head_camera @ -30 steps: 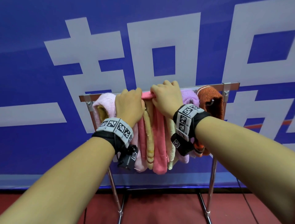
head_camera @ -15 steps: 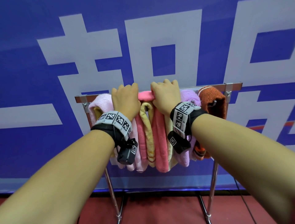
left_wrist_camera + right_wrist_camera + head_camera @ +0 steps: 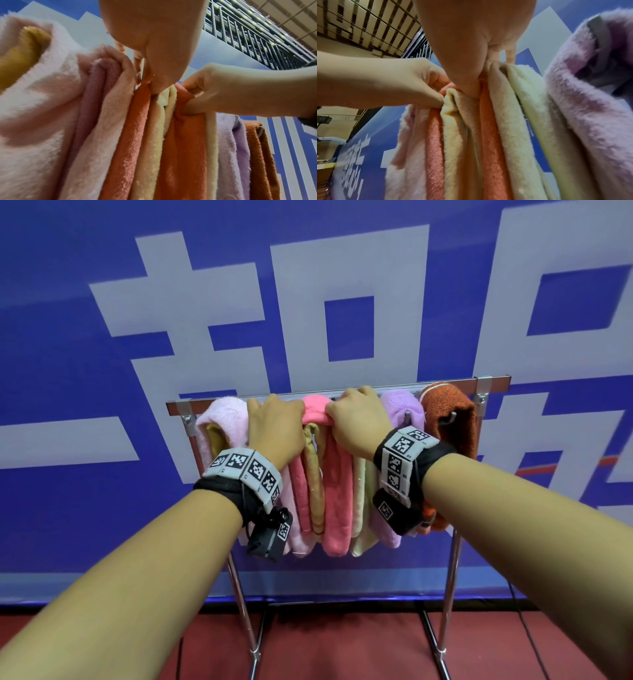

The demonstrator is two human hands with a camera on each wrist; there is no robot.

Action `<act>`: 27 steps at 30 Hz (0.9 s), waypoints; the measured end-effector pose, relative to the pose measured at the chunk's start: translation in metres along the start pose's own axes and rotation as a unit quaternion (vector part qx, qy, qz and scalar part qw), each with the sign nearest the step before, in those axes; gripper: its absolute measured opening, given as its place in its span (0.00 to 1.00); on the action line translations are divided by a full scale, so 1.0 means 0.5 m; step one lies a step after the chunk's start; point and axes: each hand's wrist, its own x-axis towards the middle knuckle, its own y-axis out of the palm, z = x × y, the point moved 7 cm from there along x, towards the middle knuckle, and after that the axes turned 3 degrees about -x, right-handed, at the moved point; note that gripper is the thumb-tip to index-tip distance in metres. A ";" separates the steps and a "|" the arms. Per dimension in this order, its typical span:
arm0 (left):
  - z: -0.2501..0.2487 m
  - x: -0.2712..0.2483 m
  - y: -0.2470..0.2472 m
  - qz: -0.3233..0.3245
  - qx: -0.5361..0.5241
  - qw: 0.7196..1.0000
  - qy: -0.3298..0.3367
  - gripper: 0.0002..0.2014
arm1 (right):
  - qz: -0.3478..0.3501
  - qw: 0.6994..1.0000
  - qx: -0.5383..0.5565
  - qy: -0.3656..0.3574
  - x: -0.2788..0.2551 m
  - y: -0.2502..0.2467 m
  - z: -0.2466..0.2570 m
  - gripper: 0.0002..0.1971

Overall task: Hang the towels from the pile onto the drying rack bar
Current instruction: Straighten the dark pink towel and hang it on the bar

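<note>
Both hands are sitting slightly farther apart on the bar than a second ago, baring more of the bright pink towel (image 3: pixel 317 409) between them, and its top fold is now spreading wider over the bar.

That bright pink towel is hanging over the drying rack bar (image 3: pixel 445 385) at the middle of the frame, packed among the other towels: a pale pink towel (image 3: pixel 224 419) at the left end with a mustard towel (image 3: pixel 215 436) tucked inside its fold, a yellow towel (image 3: pixel 313 460) just below the bright pink fold, a cream towel (image 3: pixel 359 508), a lilac towel (image 3: pixel 400 409) and a rust-orange towel (image 3: pixel 448 412) at the right end.

Fingers of the left hand (image 3: pixel 274 428) are curling over the bar, and in the left wrist view its thumb is pinching the bright pink towel's left edge. Fingers of the right hand (image 3: pixel 359 422) are clenching round the towel's right edge, bunching the cloth against the thumb.

Behind the rack a blue banner (image 3: pixel 68 337) with large white characters is filling the upper frame; a red floor (image 3: pixel 342 645) is showing along the bottom.
</note>
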 end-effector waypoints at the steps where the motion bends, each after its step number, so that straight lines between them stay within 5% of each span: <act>1: -0.004 -0.009 -0.004 0.019 0.004 1.000 0.004 0.07 | 0.013 1.000 0.000 -0.005 -0.010 -0.001 0.003 0.08; 5: -0.013 -0.052 -0.026 0.079 -0.002 0.997 0.001 0.09 | 0.022 0.999 0.035 -0.020 -0.057 -0.023 0.009 0.10; 12: -0.037 -0.144 -0.077 0.090 -0.062 0.994 -0.005 0.16 | -0.029 0.988 0.144 -0.036 -0.164 -0.084 0.044 0.14; 16: -0.069 -0.205 -0.076 0.094 -0.101 0.990 0.004 0.14 | 0.020 0.986 0.162 -0.016 -0.238 -0.089 0.064 0.12; 21: -0.124 -0.321 0.005 0.136 -0.154 0.979 -0.001 0.13 | 0.093 0.968 0.230 0.040 -0.364 0.002 0.102 0.19; 27: -0.181 -0.528 0.231 0.257 -0.185 0.948 -0.020 0.15 | 0.219 0.928 0.285 0.099 -0.565 0.219 0.169 0.19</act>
